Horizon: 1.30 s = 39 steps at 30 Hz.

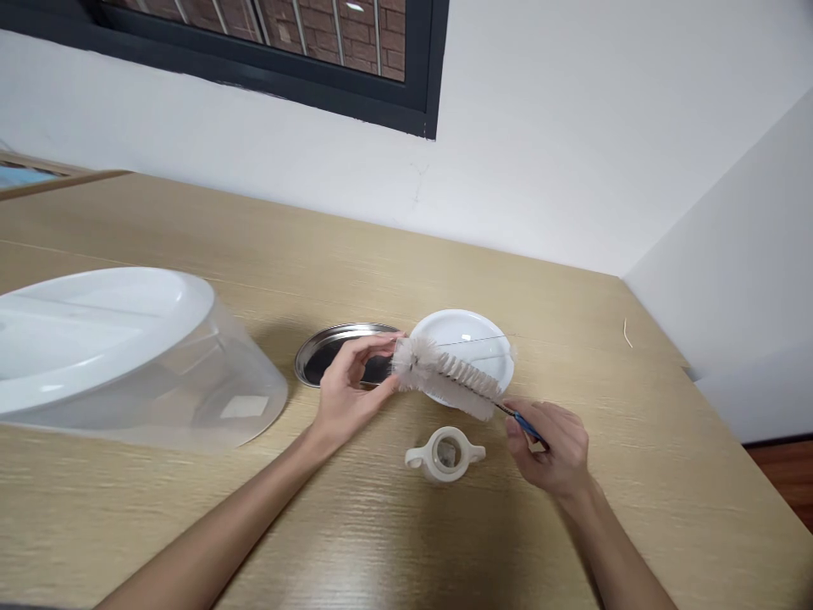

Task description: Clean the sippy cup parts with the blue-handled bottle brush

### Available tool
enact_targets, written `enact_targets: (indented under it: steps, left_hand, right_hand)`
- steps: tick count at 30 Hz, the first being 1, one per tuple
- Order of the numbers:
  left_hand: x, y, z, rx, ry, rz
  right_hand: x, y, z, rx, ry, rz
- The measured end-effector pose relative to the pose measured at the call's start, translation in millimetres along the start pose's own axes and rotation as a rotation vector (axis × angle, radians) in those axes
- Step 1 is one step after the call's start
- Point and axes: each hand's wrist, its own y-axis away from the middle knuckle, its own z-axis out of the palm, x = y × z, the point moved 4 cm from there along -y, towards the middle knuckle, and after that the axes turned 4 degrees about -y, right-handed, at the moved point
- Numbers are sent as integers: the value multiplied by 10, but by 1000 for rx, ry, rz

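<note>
A white bottle brush [448, 379] with a blue handle is held slantwise over the wooden table [572, 339]. My right hand [551, 445] is closed around the blue handle at the lower right. My left hand [349, 385] pinches the tufted tip of the brush at the upper left, thumb and fingers pressed on the bristles. Under the brush lies a white plate [476, 335]. A small white two-handled ring piece [445, 454] rests on the table just below the brush, between my hands.
A shiny steel round tray [321, 352] lies behind my left hand. A large clear plastic container with a white lid [120, 356] lies on its side at the left. White walls bound the table at the back and right; a dark window frame is above.
</note>
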Motion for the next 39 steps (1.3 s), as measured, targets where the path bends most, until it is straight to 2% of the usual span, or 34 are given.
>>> enact_targets:
  steps: [11,17,31,39]
  left_hand:
    - [-20,19,-7,1,2,17]
    - [-45,24,-21,11,-18,-40]
    - [-4,25,-16,-11,-31,59]
    - [-2,27,-5,-11,-55,62]
  right_hand:
    - [16,16,4,-3,4,2]
    - [24,13,-2,15,5,16]
    - [4,5,-4,2,-6,10]
    - [24,13,-2,16,-1,11]
